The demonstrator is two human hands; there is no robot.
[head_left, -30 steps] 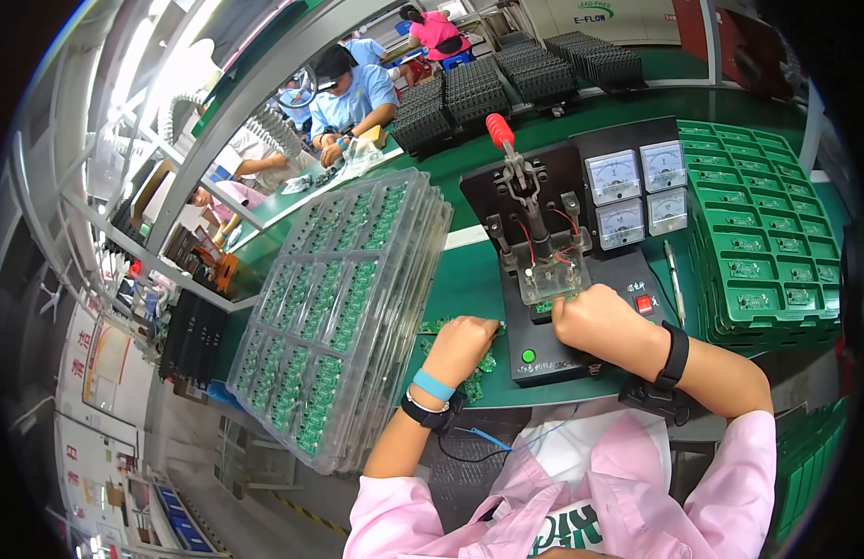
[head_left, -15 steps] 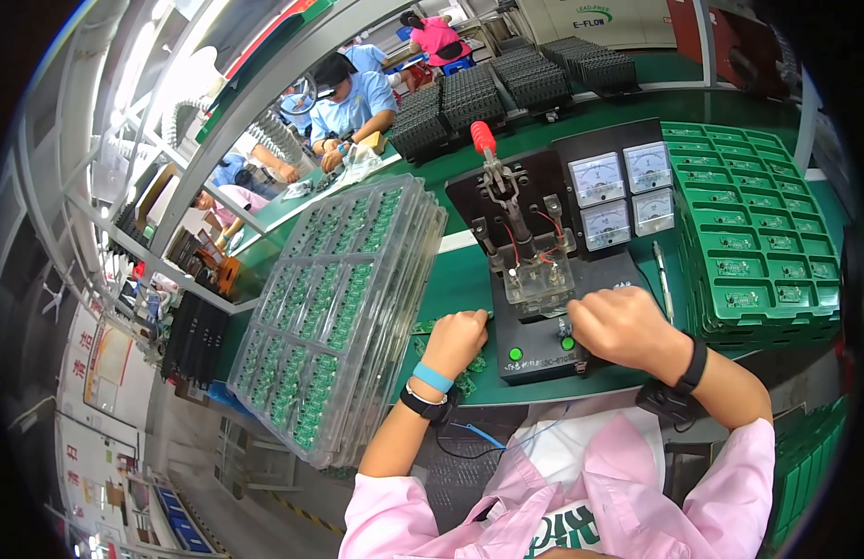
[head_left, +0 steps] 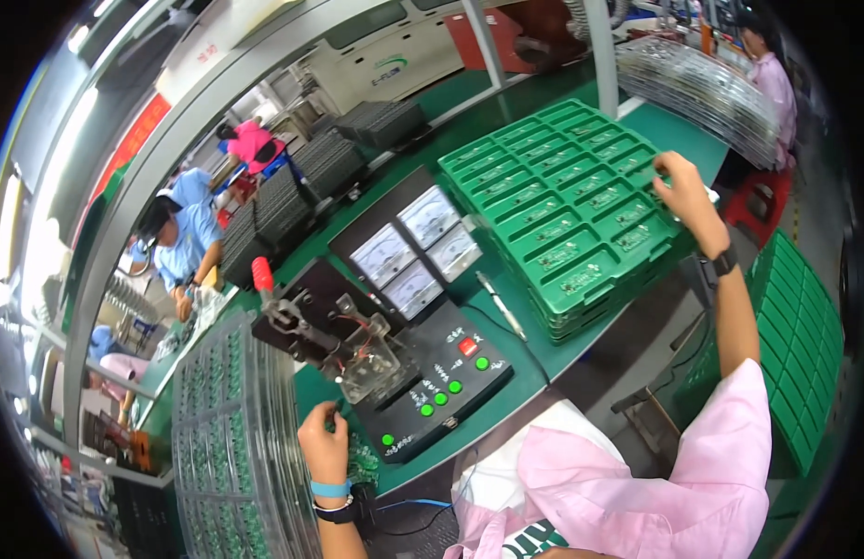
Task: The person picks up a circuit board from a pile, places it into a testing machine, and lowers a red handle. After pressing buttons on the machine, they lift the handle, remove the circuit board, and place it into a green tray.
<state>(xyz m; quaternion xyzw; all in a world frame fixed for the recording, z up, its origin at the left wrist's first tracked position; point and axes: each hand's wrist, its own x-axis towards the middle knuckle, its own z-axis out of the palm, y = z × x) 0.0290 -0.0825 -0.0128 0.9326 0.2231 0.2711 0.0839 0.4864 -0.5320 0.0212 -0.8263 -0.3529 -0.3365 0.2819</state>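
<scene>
My right hand reaches over the right rim of a stacked green compartment tray, its fingers curled together. Whatever may be between those fingertips is too small to tell. Small green circuit boards lie in the tray's compartments. My left hand is bent into a loose pinch beside the black test fixture, close to some loose green circuit boards. Its fingers hide anything they hold. The fixture has a red-handled toggle clamp, raised upright above a clear block, and a row of green buttons.
Analog meters stand behind the fixture. A pen-like tool lies between fixture and tray. Clear plastic trays of boards are stacked at left. More green trays stand at lower right. Black racks and co-workers are beyond the bench.
My right hand has left the fixture's front for the green tray's right edge. My left hand stays near the loose boards. The view has turned to the right.
</scene>
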